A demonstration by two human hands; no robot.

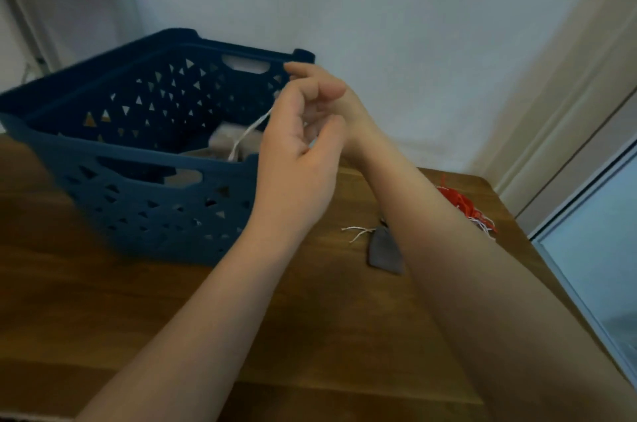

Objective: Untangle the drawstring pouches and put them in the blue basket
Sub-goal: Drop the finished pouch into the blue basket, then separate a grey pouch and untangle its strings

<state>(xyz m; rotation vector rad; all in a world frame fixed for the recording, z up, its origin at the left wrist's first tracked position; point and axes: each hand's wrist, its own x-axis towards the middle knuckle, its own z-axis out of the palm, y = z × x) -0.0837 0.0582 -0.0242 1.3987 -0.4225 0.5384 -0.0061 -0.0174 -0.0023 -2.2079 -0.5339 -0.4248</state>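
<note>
Head cam: both hands at blue basket [138, 176] right rim. Left hand [293, 159] half-curled, right hand [320, 90] pinching white drawstring [250, 131]; pale pouch [229, 142] hangs inside. Risk: cord catches fingers, pouch lifts out. Grey pouch [384, 251], red tangle [462, 206] right of basket.

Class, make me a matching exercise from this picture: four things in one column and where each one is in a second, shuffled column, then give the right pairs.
Things:
1. grey pouch
2. red pouches
3. beige pouch
4. white string

Places:
A. inside the blue basket
B. far right of the wooden table, beyond the right forearm
C. running from the hands down into the basket
D. flat on the table, between the basket and the right forearm

Pairs: 1-D, 2-B, 3-A, 4-C
</note>
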